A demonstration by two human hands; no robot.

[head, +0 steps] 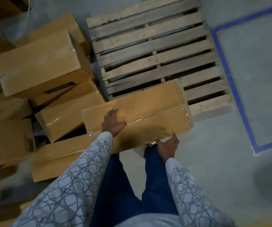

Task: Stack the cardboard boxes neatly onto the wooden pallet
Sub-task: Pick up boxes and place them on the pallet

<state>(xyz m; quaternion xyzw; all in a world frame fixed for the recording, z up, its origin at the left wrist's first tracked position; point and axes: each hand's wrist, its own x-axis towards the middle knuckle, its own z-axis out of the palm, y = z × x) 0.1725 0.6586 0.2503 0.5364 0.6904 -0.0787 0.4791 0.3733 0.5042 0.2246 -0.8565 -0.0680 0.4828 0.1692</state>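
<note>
Head camera looks down on a cardboard box (pixel 148 108) just in front of the person. Its long axis runs left to right, and its right end is angled slightly away from them. A seam sealed with clear tape runs along that axis across the top face. The box's far right part covers the near-left corner of the wooden pallet (pixel 156 46) and part of its near edge. Its left end hangs out past the pallet's left side. Whether the box rests on the slats or is held just above them cannot be told.

The left hand (pixel 113 122) lies flat on the top face towards the left end, fingers straight and spread, pressing down without curling round anything. The right hand (pixel 168 144) is at the near long edge towards the right end, palm turned inward. Its fingers are loosely extended against that edge and not wrapped round it.

The pallet's slats run left to right, parallel to the box. A pile of other boxes (pixel 38 63) sits on the grey floor (pixel 255 54) along the pallet's left side, several of them tilted. Blue tape (pixel 230 79) marks the floor beyond the pallet's right edge.
</note>
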